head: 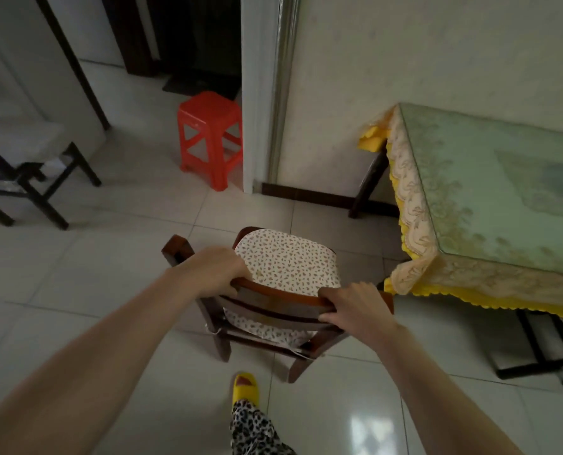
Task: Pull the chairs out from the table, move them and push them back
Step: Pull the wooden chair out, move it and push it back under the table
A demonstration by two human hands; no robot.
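Head view: left hand (pixel 219 272) and right hand (pixel 355 311) both closed around top rail of wooden chair (pixel 283 274). Chair standing on tiled floor (pixel 109 257), pulled clear of worktop (pixel 490 205) on the right, near its corner. Red stool (pixel 213 136) well apart, behind.

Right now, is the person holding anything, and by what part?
Yes: the chair, by the top rail of its backrest. The left hand grips near one end, the right hand near the other.
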